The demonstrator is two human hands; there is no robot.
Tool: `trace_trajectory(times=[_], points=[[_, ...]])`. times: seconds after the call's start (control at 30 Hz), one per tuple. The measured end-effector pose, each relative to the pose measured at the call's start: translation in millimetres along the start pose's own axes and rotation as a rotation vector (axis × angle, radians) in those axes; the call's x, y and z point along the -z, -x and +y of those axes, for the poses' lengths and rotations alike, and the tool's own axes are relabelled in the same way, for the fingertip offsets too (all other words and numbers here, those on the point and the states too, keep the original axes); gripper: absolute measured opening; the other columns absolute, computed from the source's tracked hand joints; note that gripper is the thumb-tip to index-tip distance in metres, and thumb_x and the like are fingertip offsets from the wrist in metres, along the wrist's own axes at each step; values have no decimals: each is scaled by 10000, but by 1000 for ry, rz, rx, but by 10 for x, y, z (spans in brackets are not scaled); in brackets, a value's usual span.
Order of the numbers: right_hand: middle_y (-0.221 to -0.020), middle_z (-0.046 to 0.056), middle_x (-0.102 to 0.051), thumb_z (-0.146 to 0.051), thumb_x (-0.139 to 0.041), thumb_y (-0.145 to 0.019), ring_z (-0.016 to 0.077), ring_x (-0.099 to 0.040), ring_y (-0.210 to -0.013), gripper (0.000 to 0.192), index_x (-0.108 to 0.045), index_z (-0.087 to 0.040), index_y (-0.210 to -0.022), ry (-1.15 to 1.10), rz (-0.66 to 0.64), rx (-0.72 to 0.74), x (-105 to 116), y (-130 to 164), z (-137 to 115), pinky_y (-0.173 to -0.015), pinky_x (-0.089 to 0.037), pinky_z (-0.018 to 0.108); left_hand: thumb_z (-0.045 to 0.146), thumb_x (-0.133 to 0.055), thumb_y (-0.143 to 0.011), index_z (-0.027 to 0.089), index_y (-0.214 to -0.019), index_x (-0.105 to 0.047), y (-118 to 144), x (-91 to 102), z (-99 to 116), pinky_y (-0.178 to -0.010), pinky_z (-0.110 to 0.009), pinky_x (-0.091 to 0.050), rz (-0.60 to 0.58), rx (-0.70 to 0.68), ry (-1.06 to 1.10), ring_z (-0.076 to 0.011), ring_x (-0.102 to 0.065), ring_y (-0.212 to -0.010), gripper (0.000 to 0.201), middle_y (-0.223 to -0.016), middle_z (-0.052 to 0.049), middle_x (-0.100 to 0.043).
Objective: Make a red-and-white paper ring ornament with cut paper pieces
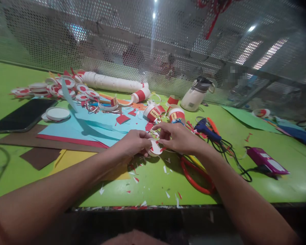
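My left hand (pixel 137 142) is closed on a small white paper disc (pixel 156 149) with red bits at its edge, thumb on top. Over the disc's far right side is my right hand (pixel 178 137), its fingers bent and apart, the index raised. Whether its lower fingertips touch the disc is hard to see. Just beyond the hands are red-and-white paper cups (pixel 177 115), partly cut, among red and white scraps. Scissors with red handles (pixel 193 178) lie under my right forearm.
Blue paper sheets (pixel 91 126) and a black phone (pixel 22 115) lie left. Behind them are piled red-and-white discs (pixel 66 81) and a long stack of white cups (pixel 112 81). A blue glue gun (pixel 207 129), corded purple device (pixel 266 160) and bottle (pixel 196 94) stand or lie right.
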State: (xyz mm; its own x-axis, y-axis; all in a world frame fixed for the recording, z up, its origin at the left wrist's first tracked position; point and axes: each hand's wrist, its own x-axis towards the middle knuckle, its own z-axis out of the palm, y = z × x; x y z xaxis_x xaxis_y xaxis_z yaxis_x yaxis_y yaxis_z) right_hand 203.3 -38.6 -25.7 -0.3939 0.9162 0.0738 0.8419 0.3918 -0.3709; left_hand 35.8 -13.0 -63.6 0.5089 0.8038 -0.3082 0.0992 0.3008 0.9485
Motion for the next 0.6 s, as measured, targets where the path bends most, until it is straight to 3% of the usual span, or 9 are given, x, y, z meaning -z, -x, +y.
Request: trace_trajectory(times=[0.6], points=[[-747, 17, -608, -106, -500, -766, 136, -499, -655, 333, -515, -183, -1089, 188, -21, 85, -106, 6, 5, -584, -303, 240, 111, -581, -606, 131, -666, -585, -17, 28, -51, -417, -191, -326, -52, -43, -84, -67, -441, -406, 64, -519, -12, -563]])
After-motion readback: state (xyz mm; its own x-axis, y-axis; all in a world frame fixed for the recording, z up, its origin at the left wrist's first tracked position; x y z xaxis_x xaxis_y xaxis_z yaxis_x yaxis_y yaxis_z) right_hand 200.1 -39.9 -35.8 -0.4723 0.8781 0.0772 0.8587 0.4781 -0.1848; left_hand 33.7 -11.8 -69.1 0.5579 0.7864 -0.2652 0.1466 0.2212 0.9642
